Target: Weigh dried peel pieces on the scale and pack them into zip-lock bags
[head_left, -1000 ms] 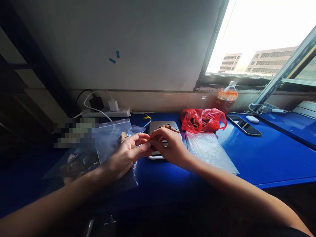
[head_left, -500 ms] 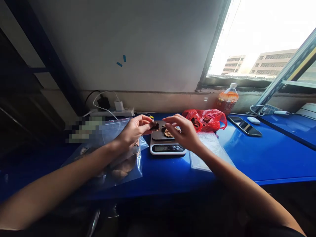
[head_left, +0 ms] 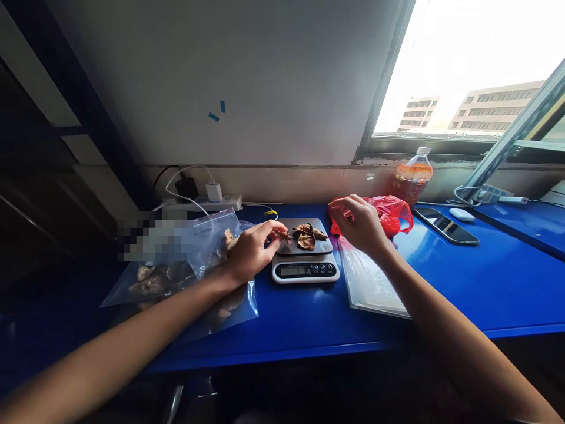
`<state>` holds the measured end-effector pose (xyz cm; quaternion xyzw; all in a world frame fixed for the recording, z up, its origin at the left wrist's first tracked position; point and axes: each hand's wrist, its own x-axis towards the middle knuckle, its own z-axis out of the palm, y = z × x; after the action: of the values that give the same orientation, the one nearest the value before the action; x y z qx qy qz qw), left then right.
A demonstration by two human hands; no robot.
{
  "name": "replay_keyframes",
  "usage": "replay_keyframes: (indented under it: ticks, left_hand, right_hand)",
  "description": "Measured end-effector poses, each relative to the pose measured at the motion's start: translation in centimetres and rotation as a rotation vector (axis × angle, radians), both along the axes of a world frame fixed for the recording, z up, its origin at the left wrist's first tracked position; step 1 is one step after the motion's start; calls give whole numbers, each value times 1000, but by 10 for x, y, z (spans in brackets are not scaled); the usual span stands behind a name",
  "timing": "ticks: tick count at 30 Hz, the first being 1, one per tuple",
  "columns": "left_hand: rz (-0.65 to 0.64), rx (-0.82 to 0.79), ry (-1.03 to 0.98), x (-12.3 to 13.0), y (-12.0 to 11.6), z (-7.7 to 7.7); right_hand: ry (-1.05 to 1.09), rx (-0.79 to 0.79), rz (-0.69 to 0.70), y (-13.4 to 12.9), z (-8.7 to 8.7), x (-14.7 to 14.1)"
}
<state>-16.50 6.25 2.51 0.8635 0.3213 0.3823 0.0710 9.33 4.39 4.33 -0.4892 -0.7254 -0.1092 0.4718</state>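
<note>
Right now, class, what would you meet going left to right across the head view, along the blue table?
Leftmost clear bag of brown pieces → left hand → kitchen scale → right hand → dark-screened phone.

**Hard daylight at right, deep gloom at left**

Light pours in through the window [head_left: 459, 53], whose sky burns out to plain white and leaves the buildings [head_left: 498, 109] beyond pale and washed out. The wall [head_left: 286, 88] beside it sinks to murky grey, and the far left and the space below the table [head_left: 463, 294] fall nearly black. Glare whitens the tabletop near the phone [head_left: 448, 227], while small highlights glint on the clear bag [head_left: 216, 229] at left. Wide-angle stretching enlarges both forearms toward the lower corners. The scale's display [head_left: 293, 271] is too dim and small to read. Blocky pixelation masks a patch [head_left: 154, 235] at left.
</note>
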Motion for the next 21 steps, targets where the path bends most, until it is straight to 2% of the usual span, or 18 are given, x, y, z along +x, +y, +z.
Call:
replay_keyframes:
  ticks: [6,12,21]
  left_hand:
    - [-8,22,86,8,10,-5]
    - [-31,22,110,4,6,-6]
    - [-49,85,127,-21,-2,7]
  right_hand:
    - [-74,-27,54,-5,2,-14]
    - [-98,-37,61,-2,-3,-5]
    - [-89,-18,34,-5,1,6]
